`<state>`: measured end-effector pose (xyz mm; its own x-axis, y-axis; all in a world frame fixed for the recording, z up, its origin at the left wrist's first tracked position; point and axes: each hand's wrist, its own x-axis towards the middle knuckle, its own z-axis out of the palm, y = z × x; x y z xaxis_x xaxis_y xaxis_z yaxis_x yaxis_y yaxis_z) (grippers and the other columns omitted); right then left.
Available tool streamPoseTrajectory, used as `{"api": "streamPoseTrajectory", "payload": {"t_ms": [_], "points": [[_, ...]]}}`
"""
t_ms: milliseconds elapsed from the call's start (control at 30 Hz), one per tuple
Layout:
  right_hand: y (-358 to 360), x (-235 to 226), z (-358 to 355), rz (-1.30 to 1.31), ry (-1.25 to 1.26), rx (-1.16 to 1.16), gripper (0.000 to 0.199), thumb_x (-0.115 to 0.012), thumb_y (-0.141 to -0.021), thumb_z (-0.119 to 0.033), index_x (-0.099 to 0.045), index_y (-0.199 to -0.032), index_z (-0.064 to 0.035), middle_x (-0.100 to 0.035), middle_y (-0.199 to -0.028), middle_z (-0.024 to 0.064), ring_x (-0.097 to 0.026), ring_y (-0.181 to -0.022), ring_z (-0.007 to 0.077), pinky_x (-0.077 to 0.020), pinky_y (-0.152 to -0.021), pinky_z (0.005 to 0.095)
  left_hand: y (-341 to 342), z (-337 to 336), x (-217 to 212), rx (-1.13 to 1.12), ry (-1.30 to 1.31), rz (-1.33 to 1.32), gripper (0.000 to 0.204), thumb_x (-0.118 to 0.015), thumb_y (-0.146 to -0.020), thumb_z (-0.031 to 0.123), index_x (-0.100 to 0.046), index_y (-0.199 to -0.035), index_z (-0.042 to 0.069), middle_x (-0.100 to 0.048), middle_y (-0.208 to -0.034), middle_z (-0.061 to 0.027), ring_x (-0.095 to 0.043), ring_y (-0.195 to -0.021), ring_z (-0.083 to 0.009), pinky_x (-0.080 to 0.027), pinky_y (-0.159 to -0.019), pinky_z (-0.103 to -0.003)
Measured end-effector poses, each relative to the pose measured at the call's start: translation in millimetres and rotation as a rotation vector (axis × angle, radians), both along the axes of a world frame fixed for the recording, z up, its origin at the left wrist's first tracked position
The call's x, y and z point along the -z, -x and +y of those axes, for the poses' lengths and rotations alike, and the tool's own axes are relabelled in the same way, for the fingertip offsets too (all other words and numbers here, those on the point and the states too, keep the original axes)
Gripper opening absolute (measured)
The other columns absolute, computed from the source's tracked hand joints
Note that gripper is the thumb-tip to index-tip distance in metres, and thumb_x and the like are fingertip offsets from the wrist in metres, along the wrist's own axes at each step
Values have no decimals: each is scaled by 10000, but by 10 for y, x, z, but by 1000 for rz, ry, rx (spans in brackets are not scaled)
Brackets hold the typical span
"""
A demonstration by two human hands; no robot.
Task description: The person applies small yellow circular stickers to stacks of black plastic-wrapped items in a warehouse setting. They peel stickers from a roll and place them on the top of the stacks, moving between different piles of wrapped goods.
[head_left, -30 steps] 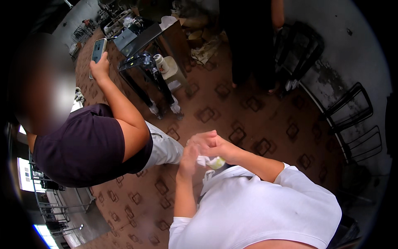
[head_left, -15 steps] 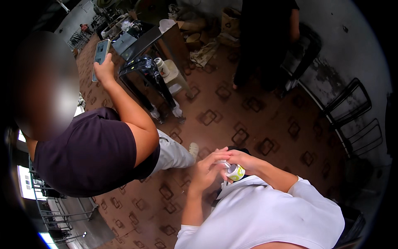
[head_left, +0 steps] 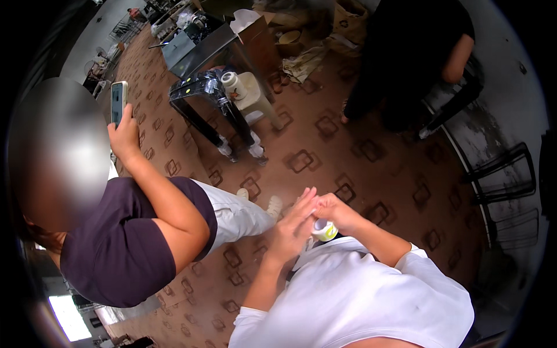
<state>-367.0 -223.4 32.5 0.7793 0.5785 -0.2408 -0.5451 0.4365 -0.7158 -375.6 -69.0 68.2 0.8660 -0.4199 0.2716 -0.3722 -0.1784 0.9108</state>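
Single white-green roll (head_left: 328, 234) hanging just below right hand (head_left: 337, 211), beside white shirt (head_left: 377, 290); right fingers curling, left hand's (head_left: 288, 232) extending, lying against right; cannot tell which are clamping roll. Loose pinch possibly risking dropped roll. Counting: one roll, two hands, one phone (head_left: 118, 101), one jar (head_left: 233, 85), two nearby co-workers (head_left: 122, 243).

The wearer's left hand (head_left: 291, 229) and right hand (head_left: 335, 210) make two; there are one white-and-green roll (head_left: 326, 232), one phone (head_left: 118, 104), one white jar (head_left: 234, 86), one pale plastic stool (head_left: 255, 96) and two cream shoes (head_left: 274, 206).
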Motion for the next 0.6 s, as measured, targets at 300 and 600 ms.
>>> {"api": "streamPoseTrajectory", "payload": {"t_ms": [300,600], "points": [[-588,-17,-522,-97,9,-262,252,-438,-896,-192,-584,-799,-10,-630,-650,119,-591,-618,137,-465,-582,257,-674,-353,9,325,211,494,505,-587,-826,105,-406,-1281,-18,-422,-1309,-172,-409,-1209,-262,-319,-998,-350],[-800,-26,-608,-124,-55,-207,461,-432,-898,-448,-586,-799,-25,-631,-661,97,-567,-554,117,-451,-505,234,-704,-645,24,-132,290,512,282,-556,-850,86,-515,-1086,-62,-584,-1084,-162,-565,-1001,-191,-431,-890,-306]]}}
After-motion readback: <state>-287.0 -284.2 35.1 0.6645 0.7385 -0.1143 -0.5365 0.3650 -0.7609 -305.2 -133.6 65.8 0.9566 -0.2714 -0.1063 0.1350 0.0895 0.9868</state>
